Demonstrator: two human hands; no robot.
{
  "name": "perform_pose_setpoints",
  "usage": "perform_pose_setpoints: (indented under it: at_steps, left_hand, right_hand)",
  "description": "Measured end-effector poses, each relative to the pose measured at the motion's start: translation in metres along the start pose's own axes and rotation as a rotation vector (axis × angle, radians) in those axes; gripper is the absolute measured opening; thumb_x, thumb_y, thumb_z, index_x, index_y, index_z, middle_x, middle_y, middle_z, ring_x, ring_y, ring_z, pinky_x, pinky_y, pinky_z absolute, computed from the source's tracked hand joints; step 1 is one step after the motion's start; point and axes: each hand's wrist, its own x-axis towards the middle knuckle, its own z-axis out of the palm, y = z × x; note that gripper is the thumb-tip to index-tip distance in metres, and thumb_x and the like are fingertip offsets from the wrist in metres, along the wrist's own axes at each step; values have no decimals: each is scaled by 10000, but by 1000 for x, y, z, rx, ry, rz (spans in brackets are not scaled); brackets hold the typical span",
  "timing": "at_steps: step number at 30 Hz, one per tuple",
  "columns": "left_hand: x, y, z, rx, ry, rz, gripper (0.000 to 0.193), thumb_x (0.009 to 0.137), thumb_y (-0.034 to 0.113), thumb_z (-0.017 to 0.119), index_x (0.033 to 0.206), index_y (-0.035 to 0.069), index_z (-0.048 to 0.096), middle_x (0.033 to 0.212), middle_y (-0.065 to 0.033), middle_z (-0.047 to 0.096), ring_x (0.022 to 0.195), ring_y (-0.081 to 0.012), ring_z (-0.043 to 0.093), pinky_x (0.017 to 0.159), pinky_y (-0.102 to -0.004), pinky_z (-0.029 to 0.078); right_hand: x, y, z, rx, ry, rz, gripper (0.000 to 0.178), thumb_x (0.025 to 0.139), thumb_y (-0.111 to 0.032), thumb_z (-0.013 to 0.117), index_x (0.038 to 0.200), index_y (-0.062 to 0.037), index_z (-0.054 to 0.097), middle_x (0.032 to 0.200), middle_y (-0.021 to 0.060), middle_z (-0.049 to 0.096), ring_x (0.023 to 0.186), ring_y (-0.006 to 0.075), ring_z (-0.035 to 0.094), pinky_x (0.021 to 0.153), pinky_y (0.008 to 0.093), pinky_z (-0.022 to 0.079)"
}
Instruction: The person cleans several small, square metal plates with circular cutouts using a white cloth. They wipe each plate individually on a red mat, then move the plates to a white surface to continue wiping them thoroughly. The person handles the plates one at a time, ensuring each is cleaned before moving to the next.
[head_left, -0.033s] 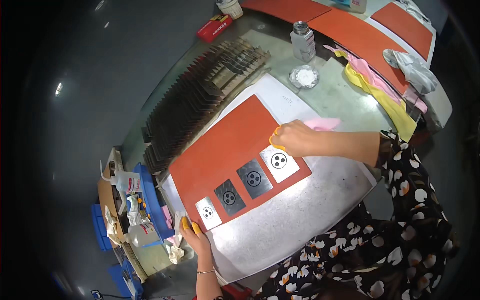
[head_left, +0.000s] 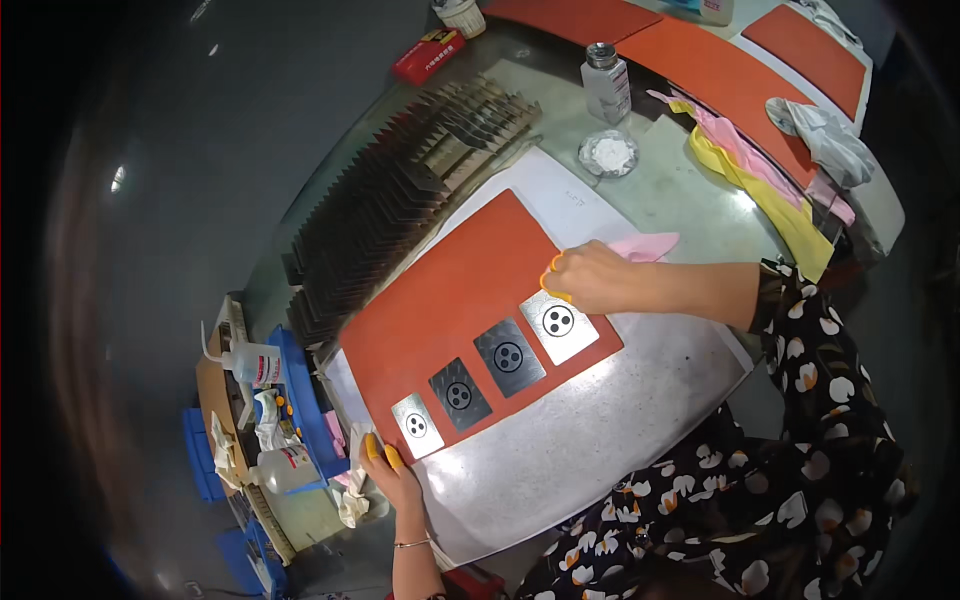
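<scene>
While the right hand [head_left: 590, 278] pressed a crumpled pink cloth [head_left: 642, 246] closed-fingered above the pale square metal plate [head_left: 559, 325] on the orange rubber mat [head_left: 455, 295], the left hand [head_left: 390, 470] rested open-fingered at the mat's corner; a red rectangular box [head_left: 427, 56] lay far off.

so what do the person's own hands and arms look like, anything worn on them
Both forearms are bare, with no gloves. The left hand has yellow finger cots on a few fingertips and a thin bracelet at the wrist. The right hand wears orange-yellow finger cots as well. The right arm comes out of a black sleeve printed with white and orange blotches.
</scene>
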Motion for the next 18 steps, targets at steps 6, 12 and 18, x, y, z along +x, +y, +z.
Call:
perform_pose_setpoints:
  at_steps: [6, 12, 18]
  left_hand:
    - [11, 11, -1, -48, -24, 1, 342, 936, 110, 437, 1207, -97, 421, 1274, -207, 398, 1166, -343, 420, 981, -394, 357]
    - [3, -2, -8, 23, -5, 33, 357, 926, 135, 458, 1200, -93, 437, 1267, -215, 414, 1151, -367, 419, 990, -415, 328]
    - [8, 8, -8, 60, -36, 77, 359, 921, 145, 465, 1192, -88, 445, 1257, -216, 423, 1139, -372, 422, 975, -409, 334]
  right_hand:
    - [-8, 9, 8, -3, -2, 89, 78, 750, -94, 566, 806, -50, 597, 740, 127, 609, 703, 321, 614, 562, 438, 469]
    - [-13, 1, -11, 54, -119, 72, 97, 764, -77, 556, 845, -36, 588, 741, 130, 606, 706, 320, 611, 576, 430, 464]
    - [19, -32, 18, 24, -157, -117, 111, 715, -39, 564, 823, -16, 577, 744, 136, 607, 747, 295, 616, 609, 412, 475]
